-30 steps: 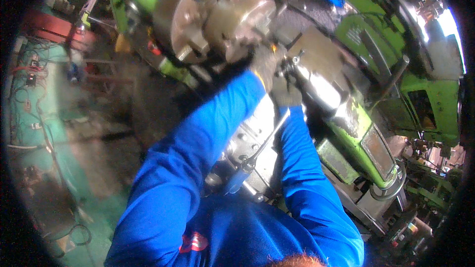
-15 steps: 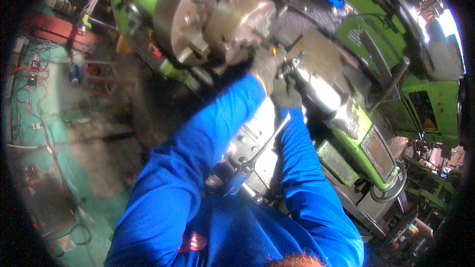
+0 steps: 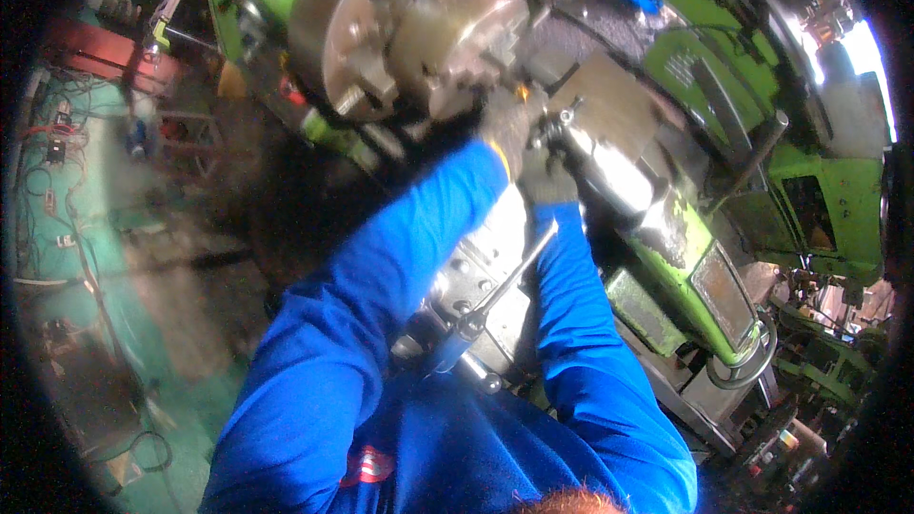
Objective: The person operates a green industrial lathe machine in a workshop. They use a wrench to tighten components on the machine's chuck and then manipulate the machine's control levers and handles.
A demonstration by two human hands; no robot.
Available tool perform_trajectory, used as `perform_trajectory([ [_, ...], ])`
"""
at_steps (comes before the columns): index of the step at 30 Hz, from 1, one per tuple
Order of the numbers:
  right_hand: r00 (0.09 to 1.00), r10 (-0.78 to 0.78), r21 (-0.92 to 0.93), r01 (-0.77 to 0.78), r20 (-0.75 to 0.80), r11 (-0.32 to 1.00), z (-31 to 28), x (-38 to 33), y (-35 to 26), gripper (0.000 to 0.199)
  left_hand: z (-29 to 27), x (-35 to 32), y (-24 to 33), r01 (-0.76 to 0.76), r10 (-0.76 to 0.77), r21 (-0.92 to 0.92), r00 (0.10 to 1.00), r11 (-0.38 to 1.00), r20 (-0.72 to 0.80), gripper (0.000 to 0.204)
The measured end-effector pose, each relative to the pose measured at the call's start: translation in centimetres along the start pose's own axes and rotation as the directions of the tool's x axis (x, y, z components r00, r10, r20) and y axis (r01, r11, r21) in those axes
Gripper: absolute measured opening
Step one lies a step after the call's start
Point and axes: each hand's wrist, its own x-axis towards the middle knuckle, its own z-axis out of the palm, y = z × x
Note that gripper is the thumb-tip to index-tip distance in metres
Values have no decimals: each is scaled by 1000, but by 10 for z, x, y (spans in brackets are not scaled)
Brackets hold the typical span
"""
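My left hand (image 3: 506,124), in a grey glove with a yellow cuff edge, reaches up to the near end of a round metal workpiece (image 3: 468,43). Its fingers look curled, but what they hold is hidden; a small orange spot shows beside them. Just below and to the right, my gloved right hand (image 3: 546,179) is closed close against the left, next to the metal fittings at the tip of the tailstock (image 3: 614,171). Its grasp is also hidden. The workpiece sits in front of the large lathe chuck (image 3: 347,33). Both look blurred.
Below my hands lies a metal carriage (image 3: 471,276) with a long lever handle (image 3: 514,276) slanting across it. A flat plate (image 3: 609,100) lies behind the tailstock. Green machine housing (image 3: 824,200) stands at right. Cables run over the green floor (image 3: 105,219) at left.
The view has shifted very slightly. Both hands stay at the same place beside the workpiece and tailstock, with the right glove a little more covered by the left.
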Motion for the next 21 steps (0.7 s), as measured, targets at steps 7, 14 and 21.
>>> perform_trajectory([
  [7,986,95,-990,-139,-136,31,53,-35,-88,47,-6,1,-1,15,-16,-39,1000,999,-11,37],
  [14,997,-52,-986,41,50,-159,37,-39,-82,48,-1,-6,5,-17,17,4,1000,1000,-7,35],
  [21,992,-65,-973,-97,-113,210,39,-36,-84,47,-6,22,-19,-58,58,-18,997,998,42,32],
])
